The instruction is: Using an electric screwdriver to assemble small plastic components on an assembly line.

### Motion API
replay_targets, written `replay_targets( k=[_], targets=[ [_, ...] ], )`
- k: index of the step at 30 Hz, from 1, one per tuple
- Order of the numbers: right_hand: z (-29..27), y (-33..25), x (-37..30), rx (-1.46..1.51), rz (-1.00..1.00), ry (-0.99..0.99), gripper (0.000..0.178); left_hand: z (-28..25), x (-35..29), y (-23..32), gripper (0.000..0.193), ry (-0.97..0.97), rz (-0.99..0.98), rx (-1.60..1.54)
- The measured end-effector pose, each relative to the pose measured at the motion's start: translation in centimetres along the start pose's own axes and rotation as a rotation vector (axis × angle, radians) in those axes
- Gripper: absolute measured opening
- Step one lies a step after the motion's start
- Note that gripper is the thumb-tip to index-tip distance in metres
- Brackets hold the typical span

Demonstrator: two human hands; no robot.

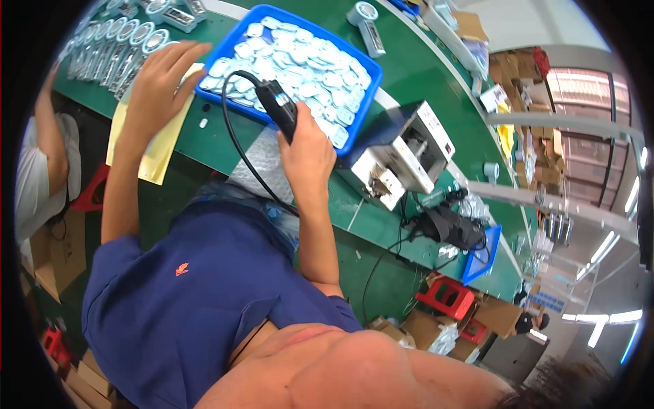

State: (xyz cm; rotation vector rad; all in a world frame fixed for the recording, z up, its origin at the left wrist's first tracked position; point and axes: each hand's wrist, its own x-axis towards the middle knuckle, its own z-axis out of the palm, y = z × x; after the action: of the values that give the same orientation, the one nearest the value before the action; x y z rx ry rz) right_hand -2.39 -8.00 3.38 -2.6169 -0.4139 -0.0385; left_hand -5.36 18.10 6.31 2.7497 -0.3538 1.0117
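My right hand point(308, 153) is wrapped round a black corded electric screwdriver point(277, 105), held over the near edge of a blue tray point(373, 75). Its black cable loops down toward my body. Many small white-and-pale-blue plastic pieces point(300, 58) fill the tray. At the left, my left hand point(160, 85) is open, fingers stretched toward the tray's left corner, above a yellow sheet point(158, 151). Its fingers are slightly blurred, and I see nothing in them. Beside it stands a row of pale-blue devices with round heads point(126, 48) and clear bodies.
A grey box-shaped machine point(405, 153) stands right of the tray on the green table. Beyond it lie a black bag-like bundle point(446, 228) and a blue bin point(482, 255). Another round-headed device point(368, 31) lies behind the tray. A person's arm point(49, 136) is at far left.
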Motion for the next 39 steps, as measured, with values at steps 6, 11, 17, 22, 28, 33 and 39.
replay_targets(
  k=[6, 11, 17, 22, 28, 33, 39],
  targets=[
    [-0.2, -0.3, 0.1, 0.043, -0.011, 0.065, 0.047, 0.4, -9.9, 2.1, 0.056, 0.211, -0.384, 0.187],
    [-2.4, -1.0, -0.7, 0.205, -0.054, 0.213, 0.051, 0.6, -12.4, 2.2, 0.058, 0.104, -0.548, 0.11],
    [-4.6, -0.2, -4.3, 1.049, 0.183, 0.042, 0.056, -0.3, -9.8, 2.4, 0.04, 0.357, -0.133, 0.032],
    [-5.2, 1.0, -7.2, 1.426, 0.222, -0.101, 0.06, 1.9, -7.2, 6.9, 0.052, 0.498, -0.009, -0.523],
    [-5.8, 2.0, -8.7, 1.568, 0.303, -0.118, 0.053, 5.7, -3.6, 15.9, 0.068, 0.092, -0.123, -1.339],
    [-6.2, 2.0, -10.2, 1.391, 0.437, 0.057, 0.05, 7.5, -3.4, 17.3, 0.075, -0.152, 0.02, -1.415],
    [-4.6, 2.4, -10.2, 0.987, 0.275, 0.227, 0.046, 8.0, -3.1, 17.9, 0.052, -0.141, 0.125, -1.454]
  ],
)
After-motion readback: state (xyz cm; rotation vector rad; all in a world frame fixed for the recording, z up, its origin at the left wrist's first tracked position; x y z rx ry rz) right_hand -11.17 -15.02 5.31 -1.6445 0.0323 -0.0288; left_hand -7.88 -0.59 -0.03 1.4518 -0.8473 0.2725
